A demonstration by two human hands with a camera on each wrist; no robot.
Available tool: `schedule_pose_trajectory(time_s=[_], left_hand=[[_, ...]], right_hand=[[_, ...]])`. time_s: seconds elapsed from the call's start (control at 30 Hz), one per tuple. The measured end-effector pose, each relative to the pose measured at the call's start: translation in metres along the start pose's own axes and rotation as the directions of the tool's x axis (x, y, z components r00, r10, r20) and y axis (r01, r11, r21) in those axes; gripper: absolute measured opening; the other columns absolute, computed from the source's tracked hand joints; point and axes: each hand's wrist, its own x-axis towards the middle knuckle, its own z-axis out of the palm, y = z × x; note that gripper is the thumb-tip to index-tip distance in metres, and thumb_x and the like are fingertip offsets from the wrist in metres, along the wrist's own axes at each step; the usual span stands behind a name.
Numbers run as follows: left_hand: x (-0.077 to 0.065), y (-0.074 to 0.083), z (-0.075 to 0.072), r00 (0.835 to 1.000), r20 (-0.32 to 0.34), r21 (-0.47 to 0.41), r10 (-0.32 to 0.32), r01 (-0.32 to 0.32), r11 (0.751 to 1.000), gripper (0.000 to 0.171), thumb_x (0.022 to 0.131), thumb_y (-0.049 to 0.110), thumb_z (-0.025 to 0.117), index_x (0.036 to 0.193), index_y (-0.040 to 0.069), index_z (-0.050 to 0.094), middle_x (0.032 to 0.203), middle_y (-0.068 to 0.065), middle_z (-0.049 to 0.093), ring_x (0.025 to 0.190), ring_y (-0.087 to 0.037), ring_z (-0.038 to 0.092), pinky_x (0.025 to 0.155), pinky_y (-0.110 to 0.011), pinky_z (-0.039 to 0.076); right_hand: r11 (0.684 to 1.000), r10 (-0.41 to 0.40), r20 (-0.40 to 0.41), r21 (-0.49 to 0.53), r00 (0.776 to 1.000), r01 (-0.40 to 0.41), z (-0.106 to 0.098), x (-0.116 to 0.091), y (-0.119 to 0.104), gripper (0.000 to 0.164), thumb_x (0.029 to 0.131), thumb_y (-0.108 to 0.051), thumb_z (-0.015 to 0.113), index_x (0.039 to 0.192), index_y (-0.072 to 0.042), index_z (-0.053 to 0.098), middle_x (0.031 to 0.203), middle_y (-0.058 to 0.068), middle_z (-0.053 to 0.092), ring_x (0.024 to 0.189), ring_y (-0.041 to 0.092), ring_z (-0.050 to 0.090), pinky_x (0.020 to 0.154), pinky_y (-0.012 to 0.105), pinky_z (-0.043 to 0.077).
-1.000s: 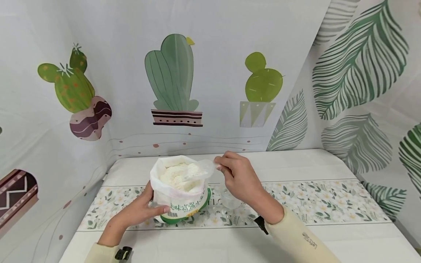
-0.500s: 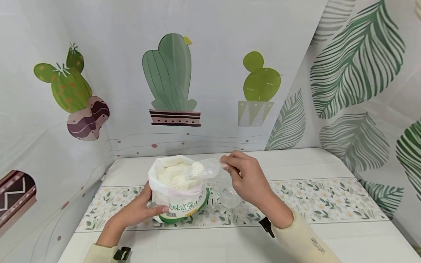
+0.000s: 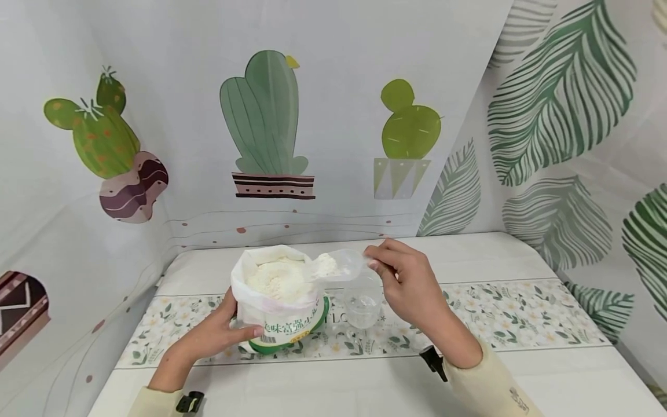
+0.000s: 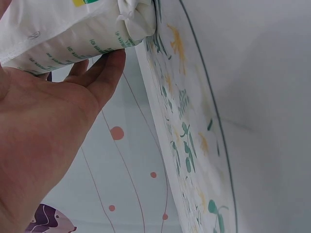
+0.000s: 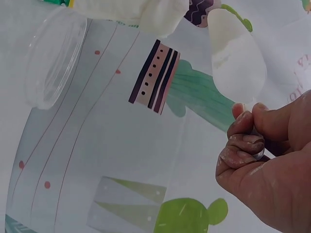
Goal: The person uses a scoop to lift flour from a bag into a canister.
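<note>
An opened white and green flour bag (image 3: pixel 289 325) stands on the table, its rim rolled outward and white flour (image 3: pixel 281 281) heaped inside. My left hand (image 3: pixel 216 333) holds its left side, thumb in front; the left wrist view shows the fingers against the bag (image 4: pixel 73 43). A clear plastic scoop (image 3: pixel 350 265) carrying some flour is level beside the bag's right rim. My right hand (image 3: pixel 411 284) pinches the scoop's handle, seen from below in the right wrist view, where the fingers (image 5: pixel 240 158) are dusted with flour. Below the scoop sits a clear round bowl (image 3: pixel 363 313).
A floral band (image 3: pixel 500 315) crosses the white tablecloth (image 3: pixel 312 388). Behind the table hangs a cloth backdrop (image 3: pixel 339 145) printed with cacti and leaves. The bowl stands close to the bag's right side.
My right hand has moved right, drawing the flour-loaded scoop out from over the bag toward the bowl. More of the bowl shows. The left hand stays on the bag.
</note>
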Motion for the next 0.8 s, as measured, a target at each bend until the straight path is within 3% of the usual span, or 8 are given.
schedule_pose_trajectory(time_s=[0.27,0.47,0.8], left_hand=[[0.001,-0.001,0.000,1.000,0.002,-0.004,0.002,-0.002,1.000,0.119,0.094,0.024,0.084,0.169,0.038,-0.006,0.165,-0.012,0.029,0.155,-0.043,0.023,0.112,-0.076,0.027],[0.002,-0.003,-0.001,1.000,0.009,-0.036,0.009,-0.009,0.999,0.120,0.094,0.022,0.085,0.169,0.039,-0.007,0.166,-0.013,0.026,0.156,-0.042,0.020,0.112,-0.078,0.023],[0.002,-0.004,-0.001,1.000,0.004,-0.024,-0.003,0.003,1.000,0.121,0.093,0.025,0.085,0.169,0.041,-0.008,0.167,-0.012,0.028,0.153,-0.041,0.026,0.112,-0.076,0.026]], right_hand=[[0.999,0.037,-0.028,-0.003,0.999,-0.037,-0.009,-0.008,0.006,0.025,0.096,0.008,0.073,0.116,-0.004,0.081,0.094,-0.007,0.068,0.069,0.008,0.050,0.064,0.024,0.044],[0.997,0.071,-0.045,-0.008,0.996,-0.071,-0.014,-0.012,0.010,0.025,0.096,0.008,0.072,0.116,-0.005,0.081,0.091,-0.005,0.067,0.070,0.010,0.050,0.064,0.024,0.042],[0.995,0.096,-0.073,-0.021,0.993,-0.098,-0.019,-0.018,0.020,0.022,0.096,0.007,0.072,0.114,-0.003,0.081,0.092,-0.003,0.069,0.071,0.011,0.050,0.065,0.022,0.041]])
